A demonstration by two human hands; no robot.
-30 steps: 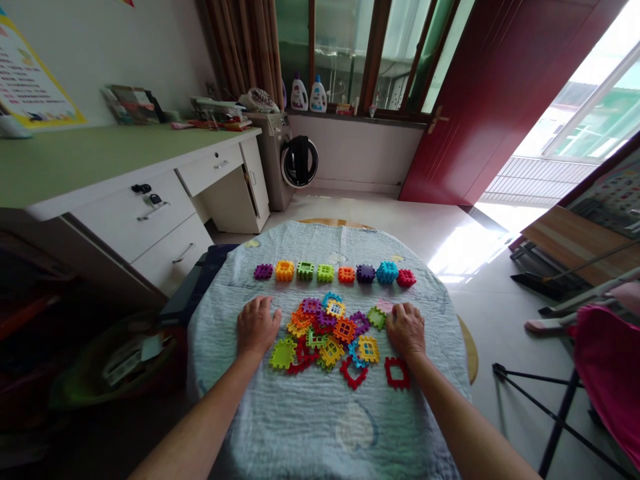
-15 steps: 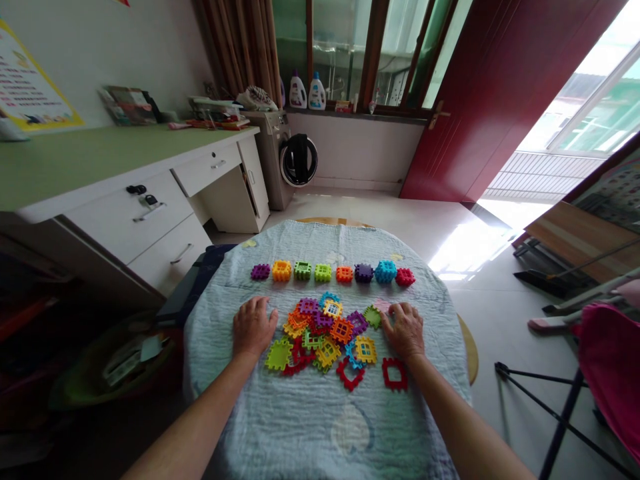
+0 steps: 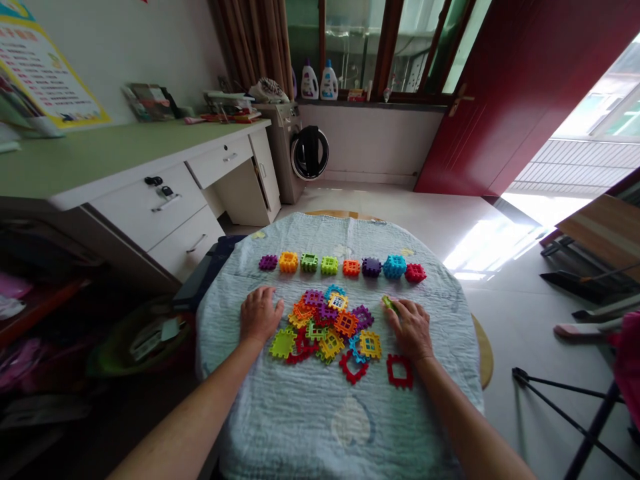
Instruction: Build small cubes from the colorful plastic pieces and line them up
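"Green toothed piece [image 3: 388, 303]: location?"

"Right hand [image 3: 411, 327], apparently pinched, though knuckles hide much; previously flat on the tablecloth [image 3: 300, 420], now tipped up, hence singled out from the pile [image 3: 327, 312]."

"Left hand [image 3: 260, 315]?"

"Palm down beside the pile, fingers loose, nothing visibly held"

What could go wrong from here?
The green piece, partly covered by the right hand, could slip from its grip. Pieces in the pile overlap, so pulling one may drag others. The cloth is wrinkled; a tug might shift the row of blocks.
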